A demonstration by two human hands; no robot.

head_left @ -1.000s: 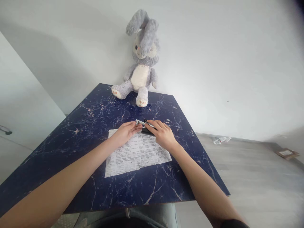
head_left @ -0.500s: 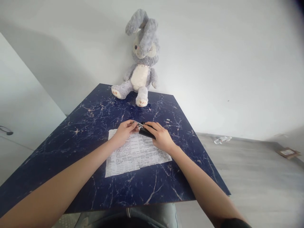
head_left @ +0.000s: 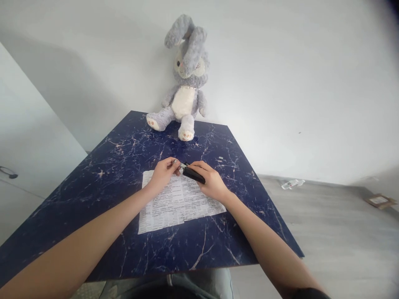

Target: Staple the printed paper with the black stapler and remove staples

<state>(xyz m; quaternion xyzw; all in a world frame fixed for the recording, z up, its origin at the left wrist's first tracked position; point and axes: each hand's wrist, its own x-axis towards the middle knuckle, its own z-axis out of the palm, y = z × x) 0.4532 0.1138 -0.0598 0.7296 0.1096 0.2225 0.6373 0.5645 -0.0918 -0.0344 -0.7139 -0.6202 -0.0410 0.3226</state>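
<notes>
Both our hands are on the black stapler [head_left: 193, 175], right over the far edge of the printed sheet [head_left: 181, 205].

Our right hand [head_left: 212, 182] is wrapped around the stapler's body, fingers closed over it. Our left hand [head_left: 162, 174] pinches the shiny metal bit at its front end between thumb and fingertips. The sheet lies flat on the dark blue marble table [head_left: 124, 153], and a grey plush bunny [head_left: 187, 79] sits at the far edge against the wall.

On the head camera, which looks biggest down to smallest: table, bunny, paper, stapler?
1. Table.
2. Bunny and paper look about alike; the bunny sits farther away, so I won't rank them.
3. Stapler, smallest.
</notes>
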